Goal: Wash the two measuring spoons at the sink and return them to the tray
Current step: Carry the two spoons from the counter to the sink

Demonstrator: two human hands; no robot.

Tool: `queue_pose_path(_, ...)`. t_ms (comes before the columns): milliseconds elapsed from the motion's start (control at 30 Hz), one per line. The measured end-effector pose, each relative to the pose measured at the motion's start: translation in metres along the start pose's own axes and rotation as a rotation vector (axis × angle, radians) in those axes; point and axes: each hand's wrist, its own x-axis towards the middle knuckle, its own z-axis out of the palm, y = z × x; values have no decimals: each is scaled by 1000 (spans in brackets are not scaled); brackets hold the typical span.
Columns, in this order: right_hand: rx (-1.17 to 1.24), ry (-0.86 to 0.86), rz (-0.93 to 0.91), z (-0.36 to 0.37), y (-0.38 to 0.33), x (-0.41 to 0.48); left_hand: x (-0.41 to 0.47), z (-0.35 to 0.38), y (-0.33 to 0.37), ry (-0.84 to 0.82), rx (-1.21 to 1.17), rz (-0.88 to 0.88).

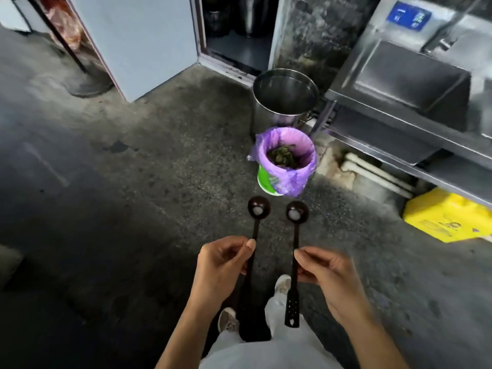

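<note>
From the head camera, the person stands on a stained concrete floor point(159, 145), holding one dark long-handled measuring spoon in each hand. The left hand point(223, 262) is pinched on the left spoon point(257, 214) at mid-handle; the right hand point(324, 272) is pinched on the right spoon point(295, 222) likewise. The two hands are apart, the spoons roughly parallel with bowls pointing forward, each bowl carrying a small white lump of residue. Ahead sits a bin lined with a purple bag point(286, 161) holding green scraps, with a steel pot point(285, 94) behind it. The stainless sink unit point(407, 83) is at upper right — well apart from the spoons. No tray is in view. Judging by the residue, washing has not begun — reaching the sink, rinsing and returning both spoons all remain.
</note>
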Motion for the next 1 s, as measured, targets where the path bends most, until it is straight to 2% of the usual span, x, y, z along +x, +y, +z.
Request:
queue_pose_path(233, 75, 100, -26, -61, -19, 28, 45, 74, 17, -130, 37, -4)
queue_pose_path(633, 131, 191, -100, -194, -53, 95, 118, 224, 56, -198, 38, 6)
queue_pose_path(1000, 172, 298, -85, -266, -67, 147, 173, 307, 74, -307, 91, 4)
